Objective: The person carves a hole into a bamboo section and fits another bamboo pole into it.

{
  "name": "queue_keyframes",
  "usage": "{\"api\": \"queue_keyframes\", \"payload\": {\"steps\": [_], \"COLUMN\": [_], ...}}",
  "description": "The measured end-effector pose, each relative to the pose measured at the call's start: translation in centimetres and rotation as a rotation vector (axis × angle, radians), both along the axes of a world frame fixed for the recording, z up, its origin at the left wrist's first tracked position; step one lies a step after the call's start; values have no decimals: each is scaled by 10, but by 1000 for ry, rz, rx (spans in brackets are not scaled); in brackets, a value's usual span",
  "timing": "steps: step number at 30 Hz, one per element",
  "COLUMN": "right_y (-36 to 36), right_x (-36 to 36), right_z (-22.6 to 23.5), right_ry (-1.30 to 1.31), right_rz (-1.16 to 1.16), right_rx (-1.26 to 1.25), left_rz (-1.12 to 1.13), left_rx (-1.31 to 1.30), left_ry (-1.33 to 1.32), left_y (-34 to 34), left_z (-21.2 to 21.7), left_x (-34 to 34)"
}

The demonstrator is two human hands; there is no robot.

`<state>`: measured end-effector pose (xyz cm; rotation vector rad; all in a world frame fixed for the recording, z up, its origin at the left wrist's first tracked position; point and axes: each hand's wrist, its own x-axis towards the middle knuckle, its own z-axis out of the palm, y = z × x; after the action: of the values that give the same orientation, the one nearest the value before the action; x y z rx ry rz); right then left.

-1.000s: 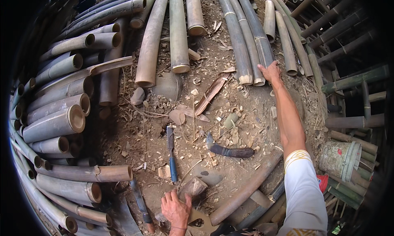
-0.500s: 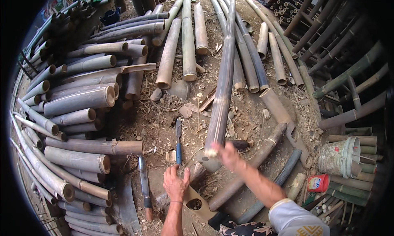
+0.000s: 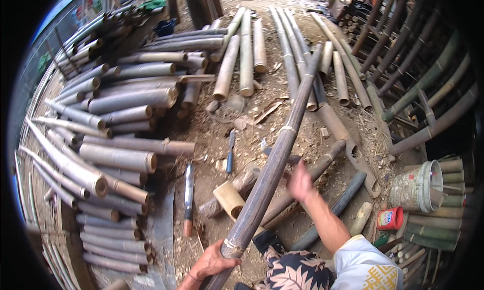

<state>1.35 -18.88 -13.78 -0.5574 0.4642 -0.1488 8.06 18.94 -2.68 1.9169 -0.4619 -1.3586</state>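
A long dark bamboo pole [image 3: 275, 161] slants from the lower middle up to the far right. My left hand [image 3: 216, 262] is wrapped round it just below a pale joint ring near its close end. To the right of the pole, my right hand [image 3: 301, 183] is raised, smeared by motion; its fingers look stretched out and hold nothing. Left of the pole, a chisel with a blue handle [image 3: 230, 154] lies on the ground. A long knife with a wooden handle [image 3: 189, 199] lies nearer. Between them and the pole is a short pale bamboo piece [image 3: 228, 196] beside a log [image 3: 245, 183].
Stacked bamboo lengths [image 3: 118, 159] fill the left side. More poles [image 3: 246, 58] lie at the far side. A notched bamboo length [image 3: 339, 123], a dirty bucket [image 3: 414, 189] and a red tub [image 3: 389, 218] are at the right. Wood chips cover the ground.
The pole has swung nearer, its close end now at the lower edge. My left hand has left the chisel and taken hold of the pole; my right hand has come off it. The view has shifted.
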Motion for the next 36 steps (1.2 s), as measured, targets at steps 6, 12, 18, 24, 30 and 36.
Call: {"api": "queue_keyframes", "payload": {"steps": [6,12,18,24,30,36], "right_y": [-30,11,34,35,151,140], "right_x": [100,88,56,21,26,22], "right_z": [13,131,288,416,425,394], "right_ry": [254,27,-222,-471,-470,-818], "right_rz": [-229,-128,-307,-128,-467,-171], "right_rx": [-187,-285,-762,-990,-1348,-1258], "left_rz": [-66,55,81,18,-150,-145], "left_rx": [153,-26,-340,-600,-502,-554], "left_ry": [-342,-595,-547,-484,-478,-514], "left_y": [25,60,-3,-64,-86,-86], "left_z": [35,-32,-35,4,25,-4], "left_x": [-24,-36,-27,12,39,37]}}
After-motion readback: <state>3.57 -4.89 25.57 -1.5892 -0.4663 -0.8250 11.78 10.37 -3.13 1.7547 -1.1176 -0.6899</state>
